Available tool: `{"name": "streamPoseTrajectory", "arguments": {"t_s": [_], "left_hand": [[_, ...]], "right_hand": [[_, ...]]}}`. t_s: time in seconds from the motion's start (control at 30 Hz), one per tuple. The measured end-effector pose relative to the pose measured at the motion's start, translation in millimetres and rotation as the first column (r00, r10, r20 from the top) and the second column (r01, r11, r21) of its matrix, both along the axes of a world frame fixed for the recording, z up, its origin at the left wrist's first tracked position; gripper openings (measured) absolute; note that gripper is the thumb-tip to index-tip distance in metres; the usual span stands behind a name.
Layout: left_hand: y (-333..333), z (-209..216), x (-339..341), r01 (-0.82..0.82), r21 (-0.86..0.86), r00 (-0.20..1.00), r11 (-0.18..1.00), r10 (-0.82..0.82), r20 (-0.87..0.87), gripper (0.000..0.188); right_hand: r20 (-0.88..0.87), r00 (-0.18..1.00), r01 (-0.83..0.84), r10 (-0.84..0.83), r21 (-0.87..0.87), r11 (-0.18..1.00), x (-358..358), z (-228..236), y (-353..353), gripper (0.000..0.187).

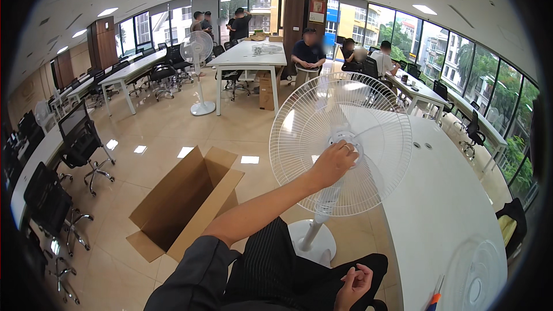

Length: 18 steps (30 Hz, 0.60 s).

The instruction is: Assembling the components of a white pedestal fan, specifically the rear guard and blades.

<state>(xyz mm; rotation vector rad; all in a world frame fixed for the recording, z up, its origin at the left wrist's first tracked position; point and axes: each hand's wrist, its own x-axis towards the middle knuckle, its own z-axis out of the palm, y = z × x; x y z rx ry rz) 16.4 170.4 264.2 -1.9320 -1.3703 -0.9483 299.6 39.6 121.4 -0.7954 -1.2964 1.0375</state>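
"So, what is the left hand [336,164] up to?"

"It is on the white fan [345,135], just right of the middle of the frame. Its fingers are bent in and have hold of the fan's round middle. I can't tell if some small part is hidden under the fingertips."

"And the right hand [357,283]?"

"It is down by the bottom edge, near the dark pants. It is half open, fingers loosely curled, and I see nothing in it."

"Where does the fan stand?"

"On the shiny tan floor [247,138], on a round white foot. It has its back cage and see-through blades."

"What is on the table [443,178]?"

"That's the long white one at the right. In its lower right corner lies a round fan cover [477,288], with a screwdriver [434,300] to the left of it."

"And the rest of the room?"

"A brown box [207,213] is open on the floor, left of the middle. Another fan [197,47] stands at the upper left. Black chairs [49,201] fill the left side, people sit or stand near the top, and big windows [461,57] run along the upper right."
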Motion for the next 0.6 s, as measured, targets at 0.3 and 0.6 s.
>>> {"name": "streamPoseTrajectory", "arguments": {"t_s": [0.3, 0.6], "left_hand": [[-48, 6, 63, 0.334, 0.321, 0.792, 0.886, -0.449, 0.414, 0.030], [-108, -117, 212, 0.673, 0.409, -0.600, 0.617, 0.131, 0.789, 0.024]], "right_hand": [[0.045, 0.999, -0.006, 0.006, 0.014, 1.000, -3, 7, 9, 0.020], [0.429, 0.903, -0.104, 0.000, 0.219, 0.970, 49, 74, 38, 0.060]]}}
